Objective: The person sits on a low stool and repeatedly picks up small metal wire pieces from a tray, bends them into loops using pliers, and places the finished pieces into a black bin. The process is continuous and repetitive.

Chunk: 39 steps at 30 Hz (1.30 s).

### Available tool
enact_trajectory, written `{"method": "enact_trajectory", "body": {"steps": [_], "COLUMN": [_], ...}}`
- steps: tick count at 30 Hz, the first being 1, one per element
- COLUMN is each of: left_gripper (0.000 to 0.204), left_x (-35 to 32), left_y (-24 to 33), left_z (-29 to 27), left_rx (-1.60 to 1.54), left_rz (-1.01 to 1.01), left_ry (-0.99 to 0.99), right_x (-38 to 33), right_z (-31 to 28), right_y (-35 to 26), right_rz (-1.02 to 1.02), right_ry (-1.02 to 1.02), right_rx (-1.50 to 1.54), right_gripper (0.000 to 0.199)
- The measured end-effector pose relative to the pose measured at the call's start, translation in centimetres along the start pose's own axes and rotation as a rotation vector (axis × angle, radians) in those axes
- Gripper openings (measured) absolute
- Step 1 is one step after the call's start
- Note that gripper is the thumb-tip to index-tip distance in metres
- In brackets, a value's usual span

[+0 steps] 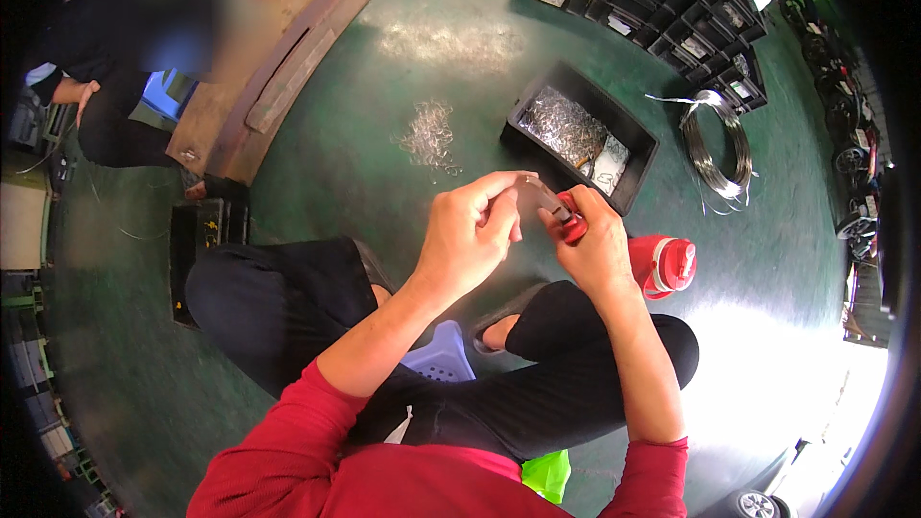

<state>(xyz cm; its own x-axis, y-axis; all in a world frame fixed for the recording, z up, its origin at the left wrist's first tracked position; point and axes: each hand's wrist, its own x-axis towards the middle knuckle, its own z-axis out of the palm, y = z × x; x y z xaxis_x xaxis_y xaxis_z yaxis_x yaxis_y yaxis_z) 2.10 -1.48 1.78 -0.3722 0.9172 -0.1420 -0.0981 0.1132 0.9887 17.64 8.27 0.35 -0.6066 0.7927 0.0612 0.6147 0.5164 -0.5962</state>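
In front of my knees, my right hand [595, 242] is closed around red-handled pliers [573, 221]. Their grey metal nose [545, 196] slants up and left toward the fingertips of my left hand [468, 230]. That hand is pinched, thumb against fingers, right beside the nose; what sits between the fingers is too small to make out. Beyond my hands stands a black crate [628, 137] of small shiny bent wire pieces [566, 125], with a white paper lying on them. A loose pile of similar wire pieces [429, 137] lies on the green floor to its left.
At right are a red jug [674, 264] and a coil of wire [710, 149]. Black crates [662, 0] are stacked behind. On the left, another person sits by a rusty steel beam [288, 62] near a black bin [197, 230]. A purple stool [443, 353] shows between my legs.
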Motion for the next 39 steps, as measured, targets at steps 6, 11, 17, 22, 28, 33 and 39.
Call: {"method": "enact_trajectory", "body": {"steps": [6, 11, 17, 22, 28, 33, 39], "left_gripper": [0.026, 0.026, 0.027, 0.026, 0.024, 0.023, 0.024], "left_x": [1.7, 2.7, 2.3, 2.1, 2.0, 2.0, 1.9], "left_y": [-0.4, -0.7, -0.9, -1.0, -1.3, -1.4, -1.6], "left_z": [-1.2, -2.6, -1.6, -1.1, -0.7, -0.7, -0.7], "left_rx": [-0.11, -0.466, -0.4, -0.364, -0.308, -0.28, -0.239], "left_rz": [0.148, 0.058, 0.146, 0.247, 0.333, 0.357, 0.383], "left_ry": [0.105, 0.103, 0.135, 0.14, 0.147, 0.146, 0.116], "right_x": [0.1, -0.2, -0.5, -0.4, -0.4, -0.3, -0.5], "right_z": [-1.5, -2.2, -0.6, -0.9, -1.0, -1.1, -1.0], "right_y": [-1.0, -1.8, -3.1, -3.1, -3.1, -3.3, -3.3], "right_rz": [0.129, 0.386, 0.416, 0.487, 0.476, 0.471, 0.489], "right_ry": [-0.156, -0.738, -1.015, -1.028, -1.046, -1.069, -1.055], "right_rx": [0.263, 0.892, 1.234, 1.3, 1.357, 1.359, 1.359], "right_gripper": [0.03, 0.05, 0.052, 0.056, 0.051, 0.051, 0.049]}}
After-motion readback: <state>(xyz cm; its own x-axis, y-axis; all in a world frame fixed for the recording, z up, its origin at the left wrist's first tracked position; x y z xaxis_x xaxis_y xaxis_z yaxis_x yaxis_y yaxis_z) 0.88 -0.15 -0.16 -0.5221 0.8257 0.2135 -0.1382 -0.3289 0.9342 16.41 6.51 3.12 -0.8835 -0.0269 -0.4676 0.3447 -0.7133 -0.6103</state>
